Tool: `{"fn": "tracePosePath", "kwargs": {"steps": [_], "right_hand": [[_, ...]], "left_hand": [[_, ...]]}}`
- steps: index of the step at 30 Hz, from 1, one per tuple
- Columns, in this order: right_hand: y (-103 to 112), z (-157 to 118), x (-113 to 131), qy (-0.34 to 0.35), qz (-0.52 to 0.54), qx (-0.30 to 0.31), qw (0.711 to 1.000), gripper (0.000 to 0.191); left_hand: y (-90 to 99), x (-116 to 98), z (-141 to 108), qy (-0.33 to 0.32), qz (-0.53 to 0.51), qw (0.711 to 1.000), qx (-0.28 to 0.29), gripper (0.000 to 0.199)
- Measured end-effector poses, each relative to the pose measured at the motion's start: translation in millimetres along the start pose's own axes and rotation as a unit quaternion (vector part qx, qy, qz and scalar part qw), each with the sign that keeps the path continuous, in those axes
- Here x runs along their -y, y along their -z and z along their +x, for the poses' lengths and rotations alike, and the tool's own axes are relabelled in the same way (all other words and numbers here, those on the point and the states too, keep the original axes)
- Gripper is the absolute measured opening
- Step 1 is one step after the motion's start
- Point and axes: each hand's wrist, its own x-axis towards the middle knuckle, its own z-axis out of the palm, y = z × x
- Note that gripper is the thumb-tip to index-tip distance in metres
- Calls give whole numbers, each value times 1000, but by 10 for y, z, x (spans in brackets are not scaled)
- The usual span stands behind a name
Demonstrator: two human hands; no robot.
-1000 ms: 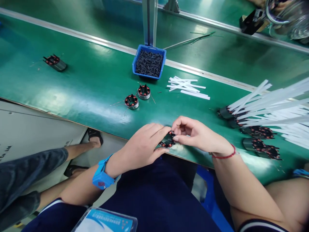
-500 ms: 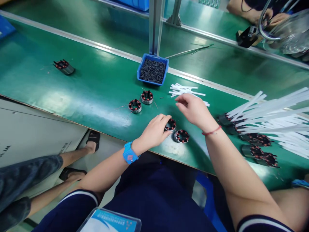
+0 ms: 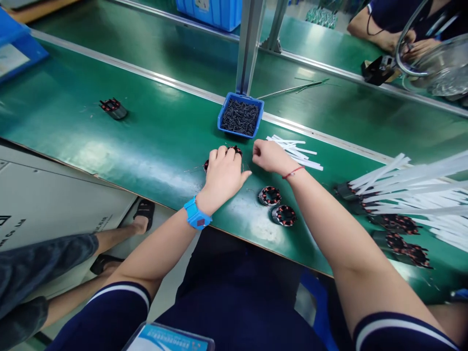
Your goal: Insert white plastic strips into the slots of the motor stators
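Note:
My left hand (image 3: pixel 225 173), with a blue watch on its wrist, lies over two wound motor stators; its thumb is stretched out and its fingers are apart. The far stator (image 3: pixel 234 150) shows past my fingertips, and the other is mostly hidden behind my hand. To the right, my right hand (image 3: pixel 268 156) is closed with curled fingers beside the white strips (image 3: pixel 298 152); whatever it pinches is hidden. Nearer to me, two more ring-shaped stators with copper windings, one stator (image 3: pixel 269 196) and a second stator (image 3: pixel 284 215), rest on the green table.
A blue bin (image 3: pixel 240 115) of short black tubes stands behind my hands, against a metal post (image 3: pixel 249 48). Stacked stators (image 3: pixel 395 239) and many long white strips (image 3: pixel 435 180) lie right. A lone stator stack (image 3: pixel 113 108) sits left. Another person's hands (image 3: pixel 420 46) work across the table.
My left hand has left the nearer stators and moved forward onto the farther pair. My right hand has moved left and its fingers have curled in. The view has shifted slightly.

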Motion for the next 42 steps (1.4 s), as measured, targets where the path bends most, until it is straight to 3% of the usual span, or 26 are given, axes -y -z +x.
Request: {"fn": "tracePosePath", "kwargs": {"steps": [3,5,7,9,12,13,16,20,25,35,42], "right_hand": [[-5,-274,-65,-31,210,-31,977,26],[-23,-456,-80,-49,337,-9,940,32],[-35,-593,-57,-72,425,22,902,25],[-39,-669,-5,-95,486,41,868,13],[-43,-686,88,-100,541,57,833,10],[-49,-675,114,-97,544,59,831,10],[-86,-622,166,-93,537,46,837,8],[-127,-585,187,-117,558,22,821,6],[-92,-610,200,-135,576,-3,806,6],[-93,-642,179,-92,550,0,830,7],[-88,-662,191,-99,552,-2,828,9]], "left_hand": [[2,-28,-156,-60,-54,997,10,41],[18,-4,-286,-111,-107,987,35,40],[25,42,-390,-132,-154,978,49,34],[16,78,-446,-118,-178,976,46,28],[-19,69,-456,-42,-199,979,23,11],[-33,48,-449,-8,-201,979,12,3],[-79,-34,-419,56,-170,984,12,28],[-124,-106,-382,31,-122,991,43,30],[-140,-115,-356,25,-143,988,45,28],[-150,-105,-337,24,-153,987,49,25],[-152,-105,-333,21,-155,987,45,23]]}}
